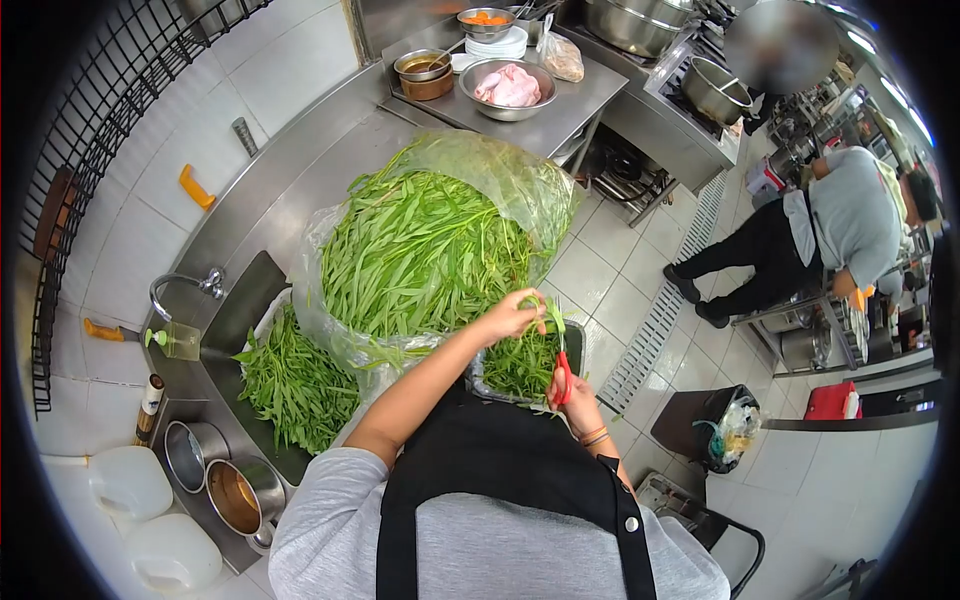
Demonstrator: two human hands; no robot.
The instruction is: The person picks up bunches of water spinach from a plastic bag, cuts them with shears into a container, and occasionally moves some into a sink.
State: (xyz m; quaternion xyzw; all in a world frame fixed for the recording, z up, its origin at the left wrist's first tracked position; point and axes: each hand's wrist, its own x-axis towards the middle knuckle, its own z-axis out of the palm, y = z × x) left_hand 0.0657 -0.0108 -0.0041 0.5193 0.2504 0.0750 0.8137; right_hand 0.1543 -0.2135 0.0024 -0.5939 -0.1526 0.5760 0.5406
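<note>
My left hand (515, 313) is closed round some green stems (541, 312) above a dark bin of cut greens (520, 366). Red-handled scissors (562, 368) are in my right hand (578, 400), their blades pointing up beside the stems. A large clear plastic bag (312, 290) full of long leafy greens (420, 250) lies open on the steel counter, just beyond my left forearm. More leafy greens (295, 385) fill the sink at the left.
A faucet (190, 285) stands behind the sink. Metal pots (240, 495) are at lower left. A bowl of raw meat (508, 88) sits on the far counter. Another person (850, 215) bends at the right, beyond a floor drain (660, 305) and a trash bin (690, 425).
</note>
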